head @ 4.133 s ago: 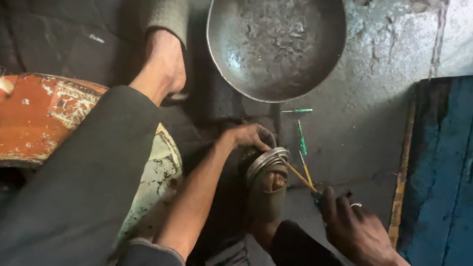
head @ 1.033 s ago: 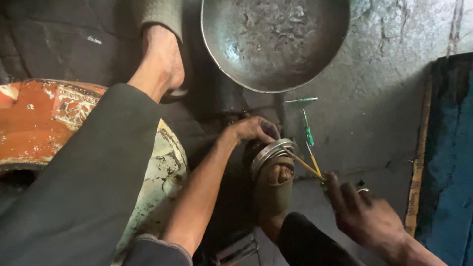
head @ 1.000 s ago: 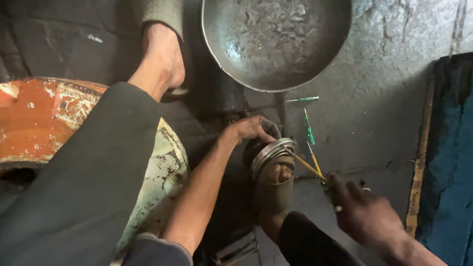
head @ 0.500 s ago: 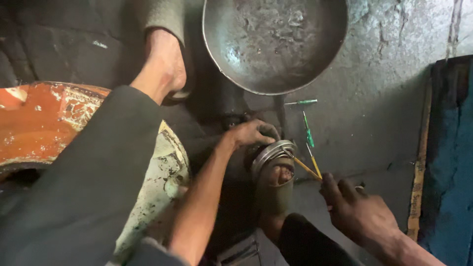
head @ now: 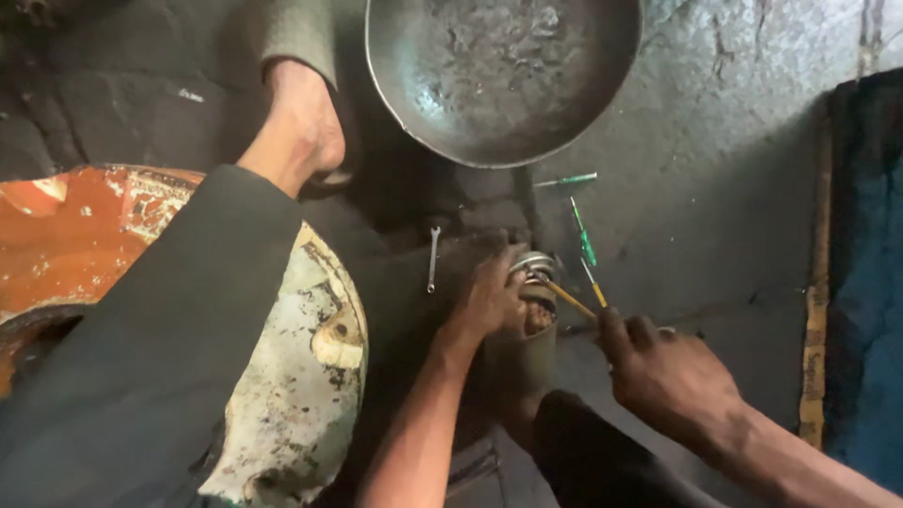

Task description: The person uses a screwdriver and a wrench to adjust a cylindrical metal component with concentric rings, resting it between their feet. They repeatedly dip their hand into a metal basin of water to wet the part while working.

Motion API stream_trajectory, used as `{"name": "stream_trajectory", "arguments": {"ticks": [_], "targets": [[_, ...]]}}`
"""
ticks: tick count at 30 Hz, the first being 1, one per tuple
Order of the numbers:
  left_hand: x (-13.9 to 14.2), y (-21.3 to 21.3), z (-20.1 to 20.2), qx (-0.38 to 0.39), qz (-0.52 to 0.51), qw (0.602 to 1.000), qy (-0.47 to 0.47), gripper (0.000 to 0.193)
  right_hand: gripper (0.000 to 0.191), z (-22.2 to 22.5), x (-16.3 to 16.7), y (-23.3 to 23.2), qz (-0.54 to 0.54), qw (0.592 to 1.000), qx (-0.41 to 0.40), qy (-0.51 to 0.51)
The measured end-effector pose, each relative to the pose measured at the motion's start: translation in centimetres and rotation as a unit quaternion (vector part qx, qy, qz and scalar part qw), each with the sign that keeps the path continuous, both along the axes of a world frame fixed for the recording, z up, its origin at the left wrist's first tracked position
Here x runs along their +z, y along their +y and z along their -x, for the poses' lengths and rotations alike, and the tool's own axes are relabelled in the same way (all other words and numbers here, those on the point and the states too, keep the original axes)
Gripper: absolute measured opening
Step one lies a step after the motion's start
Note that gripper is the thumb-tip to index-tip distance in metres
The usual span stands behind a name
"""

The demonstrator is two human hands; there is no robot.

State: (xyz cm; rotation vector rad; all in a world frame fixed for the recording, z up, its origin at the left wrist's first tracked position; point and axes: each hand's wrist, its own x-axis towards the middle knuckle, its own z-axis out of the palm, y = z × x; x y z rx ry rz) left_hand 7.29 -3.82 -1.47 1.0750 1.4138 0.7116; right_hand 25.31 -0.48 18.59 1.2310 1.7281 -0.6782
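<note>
A round metal part [head: 534, 268], ringed and seemingly heavy, rigid and greasy, sits on the floor below the big metal pan [head: 503, 75]. The left hand [head: 489, 296] grips its rim, the surest hold. The right hand [head: 663, 372] is clenched around a yellow-shafted screwdriver [head: 569, 299] poking into it.

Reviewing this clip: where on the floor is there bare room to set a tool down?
Bare grey floor lies between the metal pan, the green screwdrivers and the blue mat. It is crowded around the metal ring part, where the left hand, right hand and wrench sit close together.
</note>
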Motion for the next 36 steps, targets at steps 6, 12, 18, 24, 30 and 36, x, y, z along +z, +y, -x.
{"name": "stream_trajectory", "arguments": {"ticks": [6, 12, 18, 24, 30, 36], "targets": [[-0.5, 0.3, -0.4, 0.003, 0.036, 0.999, 0.040, 0.034, 0.042, -0.6, -0.2, -0.9, -0.064, 0.992, -0.050, 0.098], [-1.3, -0.6, -0.1, 0.002, 0.019, 0.999, 0.045, 0.032, 0.037, 0.0, -0.5, 0.1, -0.005, 0.878, -0.461, 0.125], [-4.1, -0.1, -0.9, 0.023, -0.040, 0.996, 0.082, 0.043, 0.039, 1.3, 1.2, 0.1, 0.014, 0.730, -0.669, 0.137], [-5.5, -0.6, -0.1, 0.004, -0.033, 0.999, 0.007, 0.039, 0.053, 0.8, 1.4, -2.0, -0.175, 0.957, -0.198, 0.120], [-6.5, 1.6, 1.5, -0.103, -0.031, 0.968, -0.226, 0.047, 0.072, 0.1, 1.3, -1.2, -0.044, 0.982, 0.176, 0.053], [-6.9, 3.8, 0.5, -0.166, -0.010, 0.982, -0.086, 0.049, 0.071, -0.1, 0.7, 0.0, -0.031, 0.979, 0.195, 0.043]]}}
